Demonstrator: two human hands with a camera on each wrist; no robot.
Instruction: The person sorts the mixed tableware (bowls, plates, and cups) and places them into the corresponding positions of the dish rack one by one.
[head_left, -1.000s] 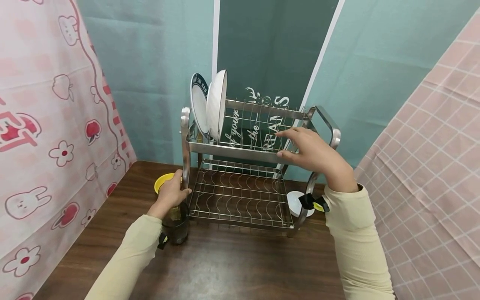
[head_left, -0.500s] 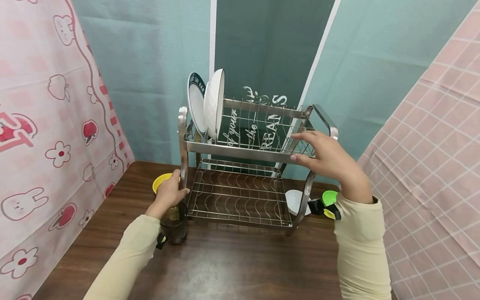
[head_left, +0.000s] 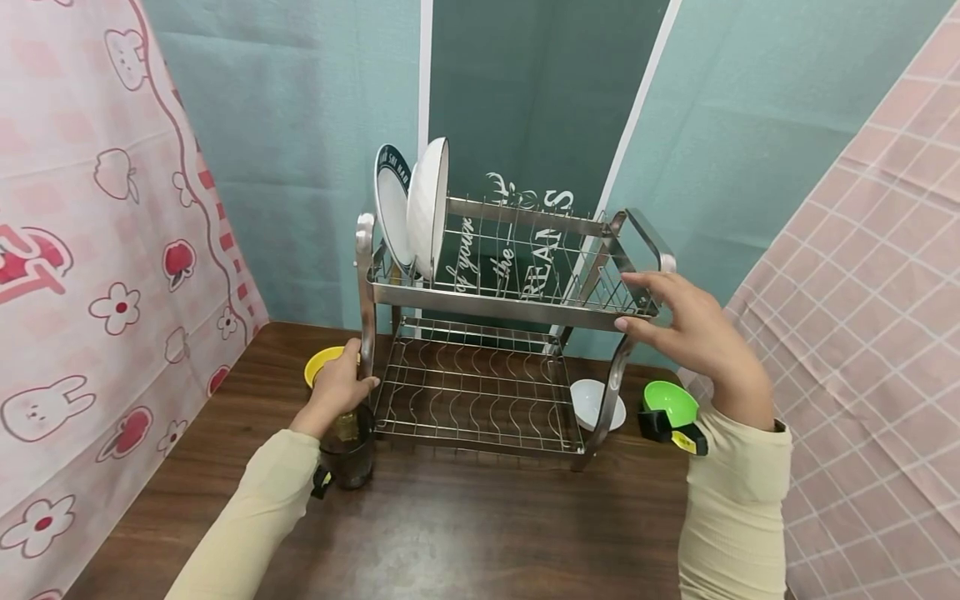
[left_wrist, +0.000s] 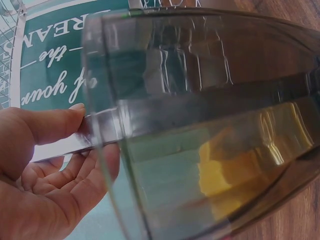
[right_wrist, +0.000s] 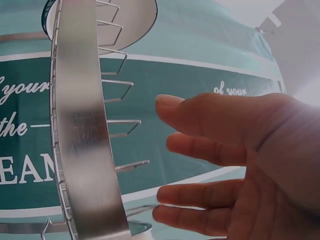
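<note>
A two-tier metal dish rack (head_left: pixel 480 304) stands on the wooden table. My left hand (head_left: pixel 337 387) grips its left leg, thumb on one side and fingers curled on the other, as the left wrist view shows. A dark clear glass (head_left: pixel 351 467) stands just in front of that hand and fills much of the left wrist view. My right hand (head_left: pixel 697 329) hovers by the upper tier's right front corner, fingers spread and holding nothing; a gap separates it from the rail in the right wrist view. A dark-rimmed plate (head_left: pixel 392 200) and a white bowl (head_left: pixel 432 208) stand on edge in the upper tier's left end.
Left of the rack, a yellow bowl (head_left: pixel 319 364) is partly covered by the left hand. A small white bowl (head_left: pixel 600 406) sits behind the rack's right leg, with a green bowl (head_left: pixel 670 403) farther right. Printed cloths hang on three sides.
My right hand has moved right along the upper tier's front rail to its corner, and the green bowl has come into view. The left hand keeps its grip on the rack's leg.
</note>
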